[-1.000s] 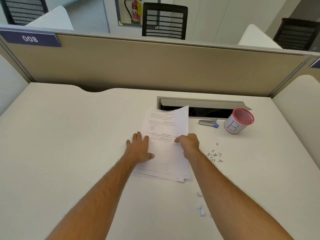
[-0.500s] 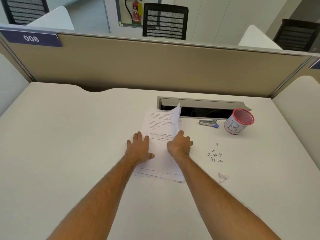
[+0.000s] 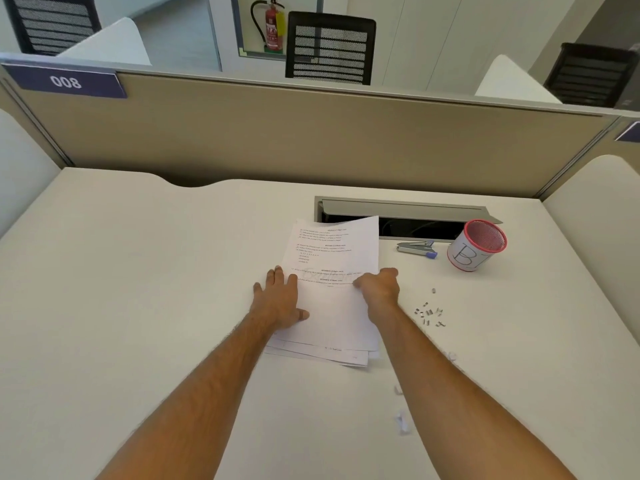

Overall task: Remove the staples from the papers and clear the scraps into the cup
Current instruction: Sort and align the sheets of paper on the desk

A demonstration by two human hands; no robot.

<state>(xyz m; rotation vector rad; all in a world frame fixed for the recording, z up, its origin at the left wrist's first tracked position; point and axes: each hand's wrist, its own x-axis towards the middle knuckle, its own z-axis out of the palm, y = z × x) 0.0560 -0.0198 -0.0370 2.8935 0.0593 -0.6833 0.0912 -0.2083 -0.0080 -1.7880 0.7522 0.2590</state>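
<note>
Now | head view: left hand [image 3: 281, 299] flat, fingers spread on papers [image 3: 332, 299] | right hand [image 3: 377, 285] curled, pinching top sheet's right edge | staples [image 3: 429, 315] on desk [image 3: 138, 289] right of it | cup [image 3: 476, 244] beyond them, contents indiscernible.

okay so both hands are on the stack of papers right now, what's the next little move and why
Probably lift the top sheet aside with the right hand, which pinches its edge, while the flat left hand pins the stack. Its far corner is already raised. Loose staples still lie beside the cup.
</note>
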